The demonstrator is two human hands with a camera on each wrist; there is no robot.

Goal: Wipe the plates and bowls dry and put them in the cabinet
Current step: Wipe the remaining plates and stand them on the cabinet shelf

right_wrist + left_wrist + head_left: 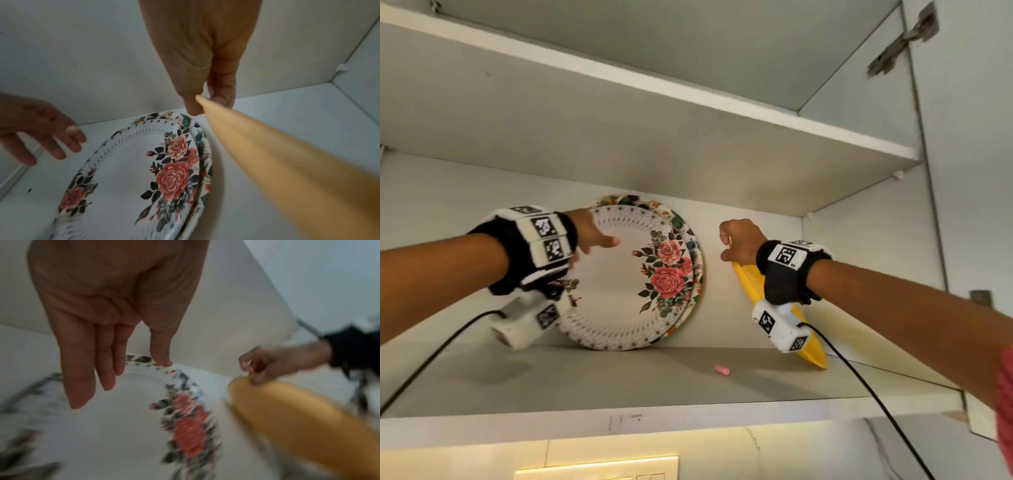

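Observation:
A white plate with red roses (626, 284) (115, 426) (131, 178) leans upright against the cabinet's back wall. Behind it stands a second floral plate (697, 260) (205, 155). My left hand (592, 236) (107, 363) (41, 133) is open, fingers straight, at the rose plate's upper left rim; I cannot tell whether it touches. My right hand (736, 243) (273, 363) (207, 102) pinches the top rim of a yellow plate (748, 279) (298, 418) (287, 162). That plate stands on edge on the shelf, right of the floral plates.
A small pink object (722, 370) lies on the shelf floor (585, 380) in front of the plates. An upper shelf (654, 137) sits close overhead. The cabinet's right wall (866, 246) is just beyond the yellow plate. Black cables hang from both wrists.

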